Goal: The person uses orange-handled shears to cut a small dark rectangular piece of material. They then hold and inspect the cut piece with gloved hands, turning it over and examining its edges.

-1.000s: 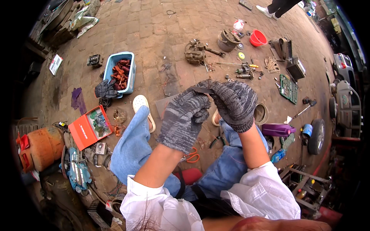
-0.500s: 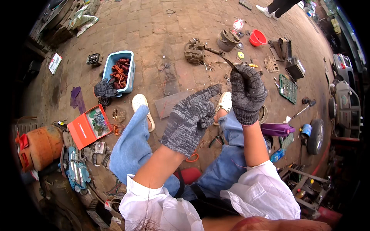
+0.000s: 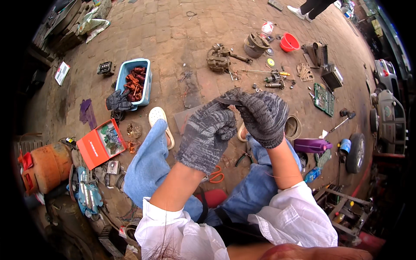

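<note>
Both hands wear grey-and-black knitted gloves and meet above the ground in front of my knees. My right hand (image 3: 265,118) is closed on a thin, dark, flat strip (image 3: 229,102), whose exact kind I cannot make out. My left hand (image 3: 207,135) has its fingers curled, with the fingertips pinched at the strip's other end. Gloved fingers hide part of the strip. Below my hands, orange-handled scissors (image 3: 216,174) lie on the ground near pliers (image 3: 243,158) with dark handles.
A blue bin (image 3: 149,82) of reddish-brown copper coils stands ahead left, a glove on its rim. Nearer lies an open orange box (image 3: 93,147) of small parts. Ahead right are a greasy metal assembly (image 3: 218,60), a red bucket (image 3: 289,42) and a green socket set (image 3: 323,99).
My right hand has moved down and left, bringing the dark strip to my left hand. My left fingers, stretched forward before, are now curled at the strip's end.
</note>
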{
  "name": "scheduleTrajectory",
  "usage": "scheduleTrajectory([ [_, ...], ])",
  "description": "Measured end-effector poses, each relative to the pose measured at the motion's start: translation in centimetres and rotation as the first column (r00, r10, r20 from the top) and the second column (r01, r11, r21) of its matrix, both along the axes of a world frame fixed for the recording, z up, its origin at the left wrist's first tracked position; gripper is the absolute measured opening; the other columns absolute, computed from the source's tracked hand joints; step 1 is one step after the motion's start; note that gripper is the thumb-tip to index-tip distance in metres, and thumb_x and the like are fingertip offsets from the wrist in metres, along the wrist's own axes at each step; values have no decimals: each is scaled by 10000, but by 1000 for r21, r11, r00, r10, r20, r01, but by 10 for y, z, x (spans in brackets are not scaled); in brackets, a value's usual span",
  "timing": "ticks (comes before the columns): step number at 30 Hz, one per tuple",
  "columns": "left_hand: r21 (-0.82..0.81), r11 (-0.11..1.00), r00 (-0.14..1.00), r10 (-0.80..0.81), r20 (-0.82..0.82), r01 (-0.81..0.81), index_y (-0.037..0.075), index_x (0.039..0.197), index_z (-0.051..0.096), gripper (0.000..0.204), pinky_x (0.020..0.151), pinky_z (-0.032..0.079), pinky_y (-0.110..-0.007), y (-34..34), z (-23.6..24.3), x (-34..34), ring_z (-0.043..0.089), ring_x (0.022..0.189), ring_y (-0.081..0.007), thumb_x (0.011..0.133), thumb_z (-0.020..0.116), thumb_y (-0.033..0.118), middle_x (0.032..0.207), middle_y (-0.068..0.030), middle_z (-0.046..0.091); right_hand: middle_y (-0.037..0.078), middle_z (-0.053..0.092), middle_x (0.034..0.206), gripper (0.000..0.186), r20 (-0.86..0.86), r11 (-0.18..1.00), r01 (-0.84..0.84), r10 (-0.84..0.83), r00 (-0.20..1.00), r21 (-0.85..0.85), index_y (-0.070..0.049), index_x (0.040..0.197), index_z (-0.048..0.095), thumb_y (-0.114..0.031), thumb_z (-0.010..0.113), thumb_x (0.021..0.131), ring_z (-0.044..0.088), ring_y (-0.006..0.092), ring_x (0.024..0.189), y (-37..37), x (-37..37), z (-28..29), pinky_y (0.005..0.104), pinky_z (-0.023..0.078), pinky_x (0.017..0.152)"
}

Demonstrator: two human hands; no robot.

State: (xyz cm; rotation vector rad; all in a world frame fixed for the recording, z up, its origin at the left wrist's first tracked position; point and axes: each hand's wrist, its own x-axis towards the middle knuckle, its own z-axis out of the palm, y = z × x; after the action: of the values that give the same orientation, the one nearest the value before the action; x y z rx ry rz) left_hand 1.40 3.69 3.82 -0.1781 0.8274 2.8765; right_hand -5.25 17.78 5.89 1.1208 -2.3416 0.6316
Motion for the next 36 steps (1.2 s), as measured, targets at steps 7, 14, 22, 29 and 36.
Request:
scheduleTrajectory([
  [7,11,1000,995,-30,97,29,-13,1058,501,297,482,327,-184,0,9,-2,382,534,-59,770,543,48,665,12,434,59,593,740,295,-8,996,67,-67,998,-66,-110,934,604,-65,651,646,557,245,649,-3,1,-1,335,436,551],
  [14,-30,990,985,-134,108,138,-62,1212,402,498,487,288,-179,5,9,0,315,501,-50,750,546,59,600,55,340,26,589,766,131,461,713,313,16,887,-627,-10,889,595,-86,606,783,530,93,666,4,-9,-11,228,429,604],
  [22,-36,988,984,-148,103,152,-67,1207,400,493,480,286,-178,9,12,-5,314,498,-48,757,546,71,607,52,361,-21,548,715,160,811,697,486,244,532,-528,-31,880,597,-122,640,755,471,52,610,2,-8,8,188,368,528],
  [29,-242,965,995,-86,59,98,-44,1174,443,437,463,299,-171,11,9,-6,336,499,-44,765,552,65,641,45,406,-20,558,714,152,774,723,472,137,619,-505,-28,864,601,-115,649,750,483,52,610,4,-4,10,184,375,531],
  [36,-546,837,999,30,-26,-39,-20,1142,486,383,447,312,-165,14,5,-5,358,499,-40,774,557,59,675,37,452,-8,574,731,133,668,742,394,97,737,-543,-28,859,601,-89,645,750,500,58,625,2,-4,5,184,388,548],
])
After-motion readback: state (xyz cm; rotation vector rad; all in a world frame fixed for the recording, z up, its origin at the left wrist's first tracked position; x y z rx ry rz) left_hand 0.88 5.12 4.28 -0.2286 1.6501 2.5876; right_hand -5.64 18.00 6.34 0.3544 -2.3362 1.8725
